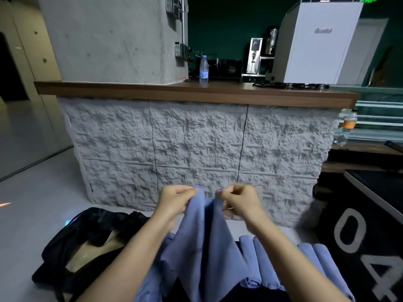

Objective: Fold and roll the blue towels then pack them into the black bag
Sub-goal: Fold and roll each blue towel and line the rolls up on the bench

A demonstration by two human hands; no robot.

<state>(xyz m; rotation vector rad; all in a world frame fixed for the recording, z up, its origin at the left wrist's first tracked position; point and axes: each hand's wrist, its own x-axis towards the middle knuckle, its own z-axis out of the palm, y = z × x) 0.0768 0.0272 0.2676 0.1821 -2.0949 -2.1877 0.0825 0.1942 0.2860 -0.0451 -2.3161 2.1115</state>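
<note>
1. The counter (196, 92) is filling the view ahead. Its wooden top edge is overhanging a rough grey stone-look face that is closing off the far side of the work area.
2. The grey floor (28, 225) is giving open room on the left, running out past the counter's left corner.
3. A black panel marked 04 (370, 214) is boxing in the right side, with its pale rim angling toward the counter's right corner.
4. The black bag (87, 240) is lying slumped on the floor at lower left, mouth gaping, just beside the left forearm.
5. One blue towel (202, 247) is hanging in mid-air between the forearms, its top edge bunched in front of the counter face.
6. More blue towels, rolled (259, 264), are lying side by side low in the frame, under and on both sides of the right forearm.
7. The left hand (174, 202) and right hand (239, 201) are raised level and near each other, both pinching the hanging towel's top edge with fingers curled. Forearms are angling up and inward.
8. A water bottle (204, 69) is standing upright on the counter top.
</note>
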